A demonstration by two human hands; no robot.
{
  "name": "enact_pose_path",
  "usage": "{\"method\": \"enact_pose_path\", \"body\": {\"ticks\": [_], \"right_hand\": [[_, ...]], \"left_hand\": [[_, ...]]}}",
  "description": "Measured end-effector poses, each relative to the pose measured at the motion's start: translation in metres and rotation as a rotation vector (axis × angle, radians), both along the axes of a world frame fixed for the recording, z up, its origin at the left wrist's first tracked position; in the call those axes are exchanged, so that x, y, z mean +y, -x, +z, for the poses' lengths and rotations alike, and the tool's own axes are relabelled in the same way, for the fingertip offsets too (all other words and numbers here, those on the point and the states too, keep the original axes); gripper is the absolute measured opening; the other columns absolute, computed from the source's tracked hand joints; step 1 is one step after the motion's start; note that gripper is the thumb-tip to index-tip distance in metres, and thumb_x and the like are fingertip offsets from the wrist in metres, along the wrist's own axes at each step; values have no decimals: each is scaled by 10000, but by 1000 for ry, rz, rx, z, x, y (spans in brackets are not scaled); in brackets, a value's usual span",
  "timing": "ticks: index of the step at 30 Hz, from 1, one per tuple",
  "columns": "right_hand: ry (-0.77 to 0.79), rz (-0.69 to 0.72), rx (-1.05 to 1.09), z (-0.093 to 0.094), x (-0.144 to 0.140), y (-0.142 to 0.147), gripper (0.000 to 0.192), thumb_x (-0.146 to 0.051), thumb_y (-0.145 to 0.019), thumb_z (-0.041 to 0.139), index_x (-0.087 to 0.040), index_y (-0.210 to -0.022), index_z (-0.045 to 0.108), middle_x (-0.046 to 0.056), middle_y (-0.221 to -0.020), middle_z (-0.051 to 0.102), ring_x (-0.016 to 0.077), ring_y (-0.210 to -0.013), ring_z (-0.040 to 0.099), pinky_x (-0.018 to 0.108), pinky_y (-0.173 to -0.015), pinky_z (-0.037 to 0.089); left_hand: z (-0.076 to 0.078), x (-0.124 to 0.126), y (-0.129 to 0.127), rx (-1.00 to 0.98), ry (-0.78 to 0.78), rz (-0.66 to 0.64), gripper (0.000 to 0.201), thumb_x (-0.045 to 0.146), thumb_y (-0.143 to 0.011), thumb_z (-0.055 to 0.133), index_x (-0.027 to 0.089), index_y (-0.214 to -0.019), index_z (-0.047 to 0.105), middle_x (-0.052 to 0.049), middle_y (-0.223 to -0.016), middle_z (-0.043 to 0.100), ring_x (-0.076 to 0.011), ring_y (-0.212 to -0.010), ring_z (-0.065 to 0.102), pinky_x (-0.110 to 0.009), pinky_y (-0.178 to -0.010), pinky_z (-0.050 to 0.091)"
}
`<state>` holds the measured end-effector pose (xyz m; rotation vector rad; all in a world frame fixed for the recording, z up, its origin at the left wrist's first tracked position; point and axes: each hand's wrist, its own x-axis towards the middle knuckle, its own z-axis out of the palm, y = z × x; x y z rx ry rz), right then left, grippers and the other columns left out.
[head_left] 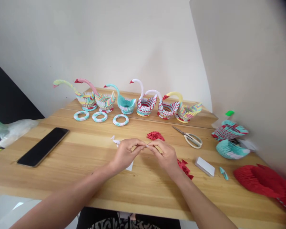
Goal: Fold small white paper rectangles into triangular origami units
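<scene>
We see our left hand and our right hand meeting above the surface, each with the thumb and index finger pinched narrow. Between their fingertips there is a small white piece, probably of paper; most of it is hidden, so we cannot tell its exact shape. In the view, a heap of red folded pieces lies just beyond it. We judge that this white piece is very light, rather stiff along a fold but soft at a thin edge, not very slippery, and easy to crush. Therefore it seems best to hold it by its two ends, only with the tips, and to press gently. A white sheet is partly hidden by our left hand, and white folded pieces lie just beside this hand. These should also bend easily, so the folded edge seems the safest grip.
</scene>
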<state>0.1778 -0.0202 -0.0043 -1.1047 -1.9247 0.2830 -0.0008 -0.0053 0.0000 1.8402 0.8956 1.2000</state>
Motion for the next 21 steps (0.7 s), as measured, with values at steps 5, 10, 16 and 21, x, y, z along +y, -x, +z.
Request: {"method": "enact_pose_path", "body": {"ticks": [5, 10, 16, 21], "right_hand": [[2, -25, -11, 2, -3, 2, 123, -236, -898, 518, -204, -814, 603, 12, -748, 642, 143, -698, 595, 259, -671, 428], [43, -10, 24, 1, -3, 2, 106, -241, -892, 528, -207, -812, 588, 1, -742, 626, 138, -694, 585, 250, -664, 426], [5, 44, -14, -1, -1, 0, 138, -281, -903, 513, -211, -834, 610, 26, -796, 653, 157, -749, 602, 263, -683, 436], [31, 62, -46, 6, -9, 5, 153, -260, -909, 481, -196, -812, 580, 10, -709, 618, 138, -649, 567, 253, -625, 414]], "left_hand": [[-3, 0, -1, -58, 58, -41, 119, 246, -816, 614, 162, -865, 681, -36, -806, 702, -139, -748, 636, -226, -697, 467], [-3, 1, -3, -47, 121, -9, 123, 269, -795, 637, 152, -776, 669, -22, -738, 686, -131, -690, 613, -222, -657, 461], [0, 2, 0, 48, 85, 25, 124, 220, -802, 610, 148, -711, 656, -20, -689, 676, -128, -647, 594, -220, -623, 426], [3, 1, 3, 74, 65, -42, 132, 233, -801, 607, 155, -703, 648, -21, -682, 651, -129, -647, 564, -232, -628, 403]]}}
